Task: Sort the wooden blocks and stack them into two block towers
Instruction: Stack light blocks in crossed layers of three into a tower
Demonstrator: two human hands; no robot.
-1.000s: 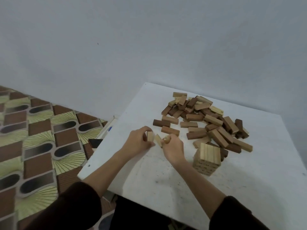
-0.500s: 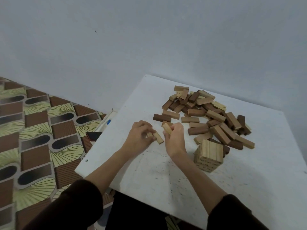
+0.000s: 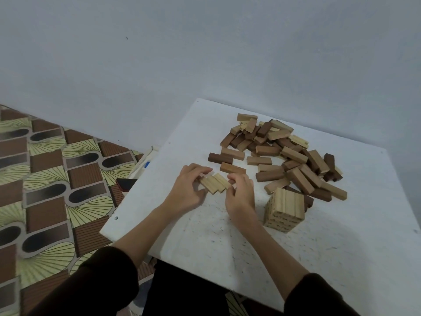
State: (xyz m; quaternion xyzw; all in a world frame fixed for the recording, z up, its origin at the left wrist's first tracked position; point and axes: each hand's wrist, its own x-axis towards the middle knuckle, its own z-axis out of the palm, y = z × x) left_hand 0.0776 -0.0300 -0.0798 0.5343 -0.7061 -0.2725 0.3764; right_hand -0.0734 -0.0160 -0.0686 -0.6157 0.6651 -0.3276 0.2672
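Three light wooden blocks (image 3: 215,184) lie side by side in a flat row between my hands on the white table (image 3: 319,242). My left hand (image 3: 186,190) pinches the row's left end with curled fingers and thumb. At the right end, my right hand (image 3: 240,195) pinches it the same way. A short tower of light blocks (image 3: 284,208) stands to the right of my right hand. Behind it lies a loose pile of light and dark blocks (image 3: 284,151).
A few single blocks, among them a dark brown one (image 3: 220,158), lie just beyond my hands. The table's left edge (image 3: 145,179) drops to a patterned floor (image 3: 45,179). A dark phone (image 3: 126,184) lies below that edge. A plain wall rises behind.
My hands went from holding separate light blocks upright to laying them down together as one flat row of three. The view has tilted slightly downward.
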